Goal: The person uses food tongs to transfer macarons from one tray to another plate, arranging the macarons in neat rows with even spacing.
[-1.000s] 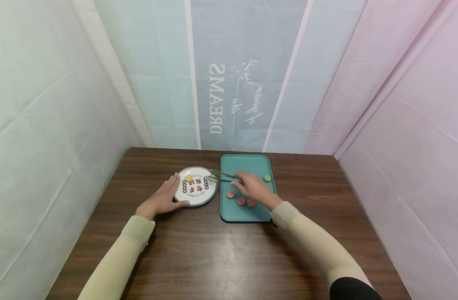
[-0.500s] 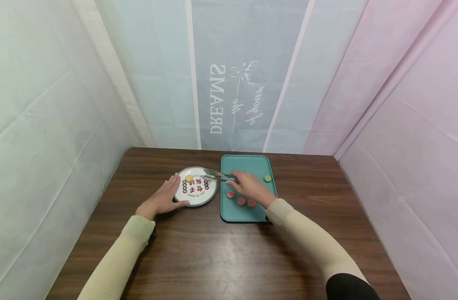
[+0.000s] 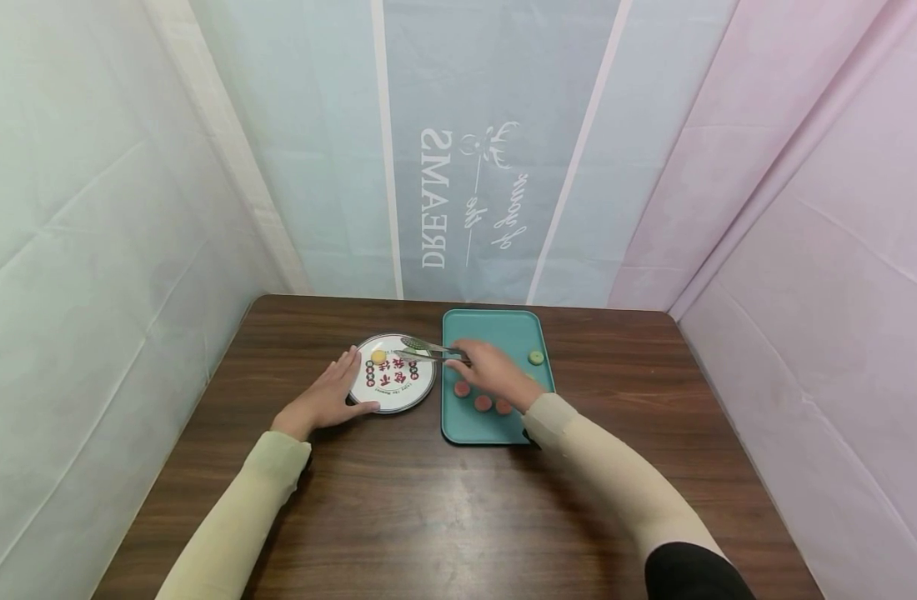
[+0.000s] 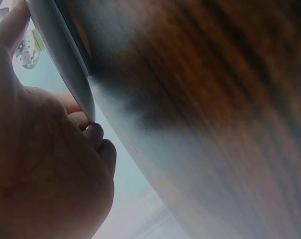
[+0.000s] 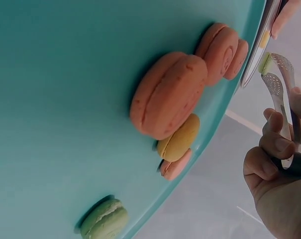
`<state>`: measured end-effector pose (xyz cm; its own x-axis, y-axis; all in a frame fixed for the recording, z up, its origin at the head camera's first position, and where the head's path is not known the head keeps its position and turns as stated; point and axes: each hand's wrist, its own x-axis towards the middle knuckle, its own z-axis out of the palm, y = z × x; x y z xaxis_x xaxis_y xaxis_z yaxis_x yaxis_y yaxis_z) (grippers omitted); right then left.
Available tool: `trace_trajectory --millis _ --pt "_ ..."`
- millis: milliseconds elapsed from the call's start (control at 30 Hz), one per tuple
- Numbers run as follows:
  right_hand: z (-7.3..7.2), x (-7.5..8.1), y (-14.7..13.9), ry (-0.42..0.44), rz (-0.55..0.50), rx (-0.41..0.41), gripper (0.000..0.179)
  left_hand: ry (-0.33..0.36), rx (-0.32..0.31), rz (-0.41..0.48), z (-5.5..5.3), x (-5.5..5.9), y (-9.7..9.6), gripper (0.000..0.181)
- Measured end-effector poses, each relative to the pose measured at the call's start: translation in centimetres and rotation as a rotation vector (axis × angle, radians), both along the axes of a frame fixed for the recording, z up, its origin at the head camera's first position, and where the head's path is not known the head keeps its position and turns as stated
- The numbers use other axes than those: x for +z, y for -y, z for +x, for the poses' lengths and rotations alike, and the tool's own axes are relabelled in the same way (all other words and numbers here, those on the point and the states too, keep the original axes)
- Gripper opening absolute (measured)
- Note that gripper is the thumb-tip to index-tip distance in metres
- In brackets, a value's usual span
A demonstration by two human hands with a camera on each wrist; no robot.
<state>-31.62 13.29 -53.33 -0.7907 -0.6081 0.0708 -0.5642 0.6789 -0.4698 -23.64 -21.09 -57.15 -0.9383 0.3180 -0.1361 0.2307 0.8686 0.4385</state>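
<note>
My right hand (image 3: 490,367) grips metal tongs (image 5: 284,84) with perforated tips, reaching left from over the teal tray. A green macaron (image 5: 265,63) sits between the tips, above the white plate (image 3: 393,400). My left hand (image 3: 323,400) rests against the plate's left rim, fingers extended along it and thumb at the near edge. The left wrist view shows this hand (image 4: 50,159) close up, with fingertips right at the plate's rim (image 4: 65,55). On the plate, a yellow macaron (image 3: 378,357) lies near the far left, beside red printed characters.
The teal tray (image 3: 496,325) stands right of the plate. On it lie several pink macarons (image 5: 170,94), a yellow macaron (image 5: 178,138) and another green macaron (image 3: 535,357). Fabric walls (image 3: 496,275) rise behind the wooden table (image 3: 443,517) and at both sides.
My right hand has moved left with the tongs, carrying the green macaron from the plate's right edge further over the plate. The left hand has kept its place.
</note>
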Motion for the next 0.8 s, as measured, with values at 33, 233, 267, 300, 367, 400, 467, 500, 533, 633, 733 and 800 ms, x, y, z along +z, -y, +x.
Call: trace_trajectory --millis 33,233,267,300,367,400,467,500,533,633,733,800 --pt "0.0 0.0 0.1 0.005 0.001 0.000 0.045 0.001 0.000 0.001 0.0 0.0 0.0 0.119" --pt "-0.2 -0.1 0.4 0.015 -0.006 0.013 0.044 -0.004 -0.004 0.009 0.1 -0.1 0.0 0.120" --pt "-0.3 -0.2 0.5 0.013 -0.006 0.016 0.042 -0.005 -0.003 0.008 0.1 -0.1 -0.1 0.121" --pt "-0.3 -0.2 0.6 0.014 -0.007 0.020 0.039 -0.007 -0.005 0.015 0.1 -0.2 -0.1 0.121" --pt "-0.4 -0.4 0.7 0.021 -0.009 0.024 0.035 -0.008 -0.007 0.008 0.1 -0.3 -0.1 0.122" --pt "-0.4 -0.5 0.8 0.023 -0.008 0.023 0.033 -0.006 -0.007 0.003 0.1 -0.4 -0.1 0.122" --pt "-0.5 -0.6 1.0 0.032 -0.013 0.023 0.032 -0.004 -0.005 -0.003 0.1 -0.5 0.0 0.122" --pt "-0.5 -0.6 1.1 0.040 -0.016 0.025 0.032 -0.002 -0.006 -0.005 0.0 -0.6 0.0 0.122" --pt "-0.5 -0.7 1.1 0.046 -0.019 0.025 0.032 0.001 -0.004 -0.014 0.0 -0.7 0.0 0.122" --pt "-0.5 -0.7 1.3 0.058 -0.027 0.032 0.031 -0.004 -0.005 -0.012 -0.1 -0.9 0.0 0.121" --pt "-0.5 -0.7 1.4 0.057 -0.022 0.040 0.031 -0.012 -0.008 -0.010 -0.1 -1.0 0.0 0.122" --pt "-0.5 -0.9 1.5 0.048 -0.021 0.043 0.030 -0.015 -0.010 -0.009 -0.1 -1.0 -0.1 0.122"
